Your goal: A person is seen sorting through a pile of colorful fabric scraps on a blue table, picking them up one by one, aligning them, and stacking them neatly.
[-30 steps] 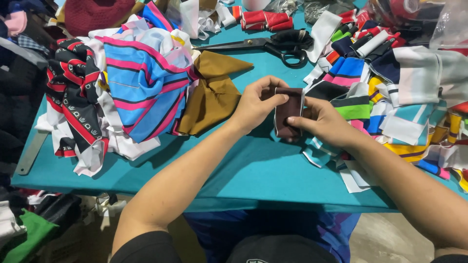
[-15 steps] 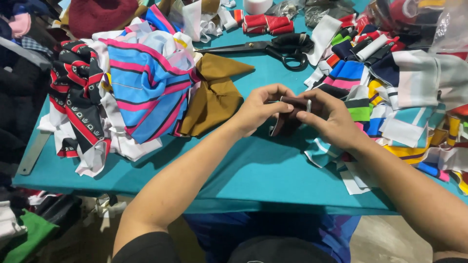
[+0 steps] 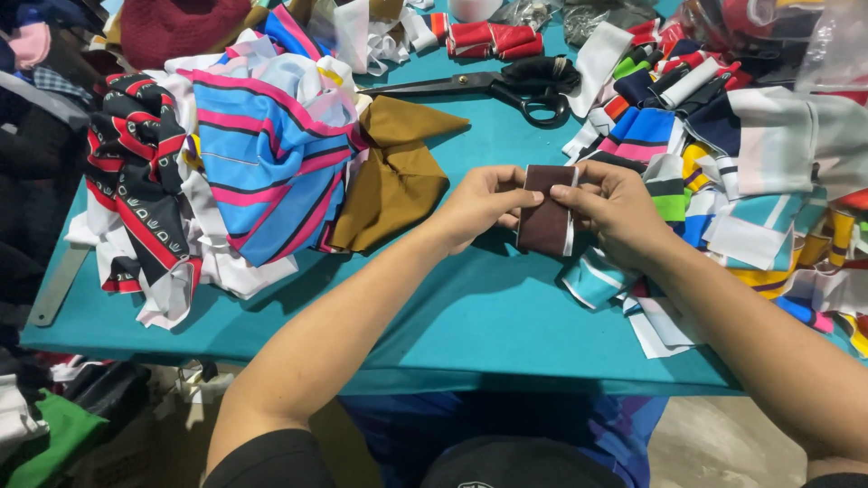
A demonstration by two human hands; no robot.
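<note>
Both my hands hold a small dark brown fabric strip (image 3: 547, 212) with a white edge, upright just above the teal table (image 3: 470, 307). My left hand (image 3: 479, 203) pinches its left side and top. My right hand (image 3: 615, 203) grips its right edge with thumb and fingers. Under my right wrist lie striped fabric strips (image 3: 597, 280).
A mustard-brown cloth (image 3: 393, 176) lies left of my hands. Further left sits a pile of blue, pink and black striped fabric (image 3: 244, 154). Black scissors (image 3: 506, 86) lie at the back. Many coloured collar strips (image 3: 750, 154) are heaped on the right; red folded pieces (image 3: 488, 38) rest at the far edge.
The brown strip was folded down flat between my hands half a second ago; now it stands upright, facing me, with both hands gripping its sides.
</note>
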